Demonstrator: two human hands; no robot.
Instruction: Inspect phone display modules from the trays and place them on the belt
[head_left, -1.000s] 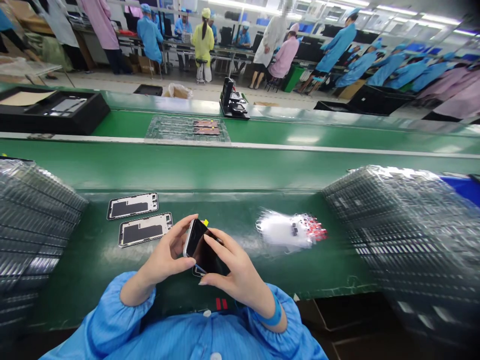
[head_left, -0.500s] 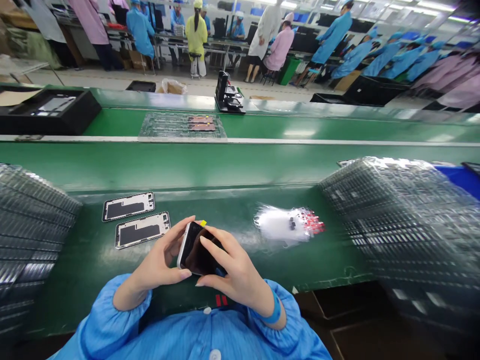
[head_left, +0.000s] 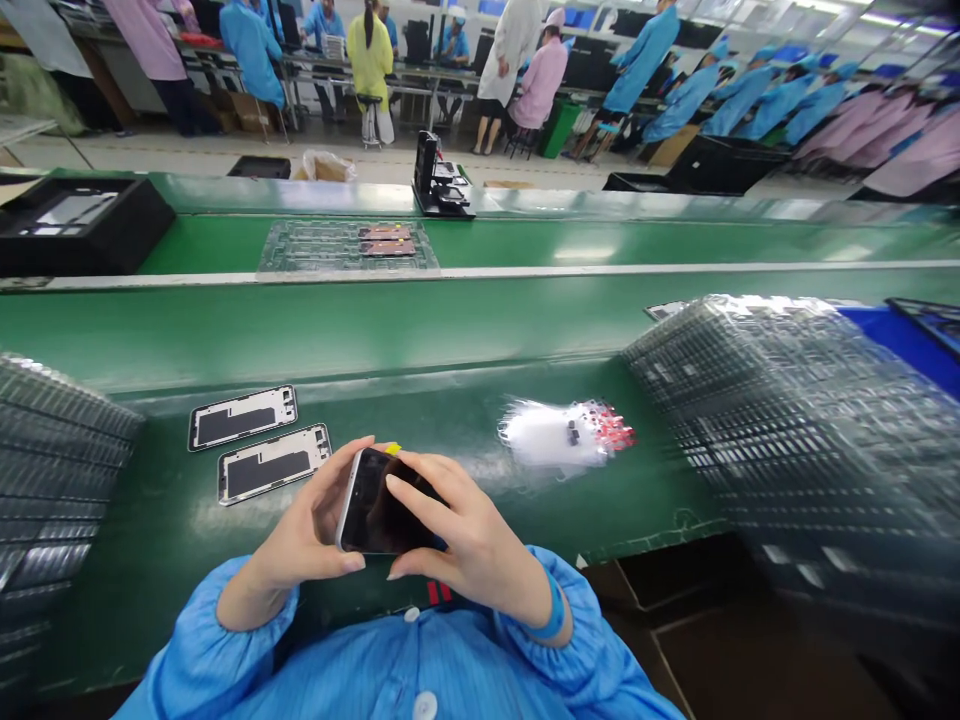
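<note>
Both of my hands hold a dark phone panel (head_left: pixel 373 515) with a silver edge just above the green bench, close to my body. My left hand (head_left: pixel 311 530) wraps its left side with the thumb under it. My right hand (head_left: pixel 457 540) grips the right side, fingers laid over the dark glass. A small yellow tab (head_left: pixel 392 448) sticks out behind the panel's top. Two flat phone back frames (head_left: pixel 241 416) (head_left: pixel 274 464) lie side by side on the bench, left of my hands.
A pile of white and red film pieces (head_left: pixel 559 437) lies to the right. Tall stacks of clear trays stand at the left (head_left: pixel 52 480) and right (head_left: pixel 795 420). Beyond is a green conveyor (head_left: pixel 487 320) with a clear tray (head_left: pixel 345 250) and a black box (head_left: pixel 75 225). Workers stand far behind.
The panel has tipped flatter in my hands and shifted slightly left and down in view. The camera has tilted a little, so the bench items sit further left.
</note>
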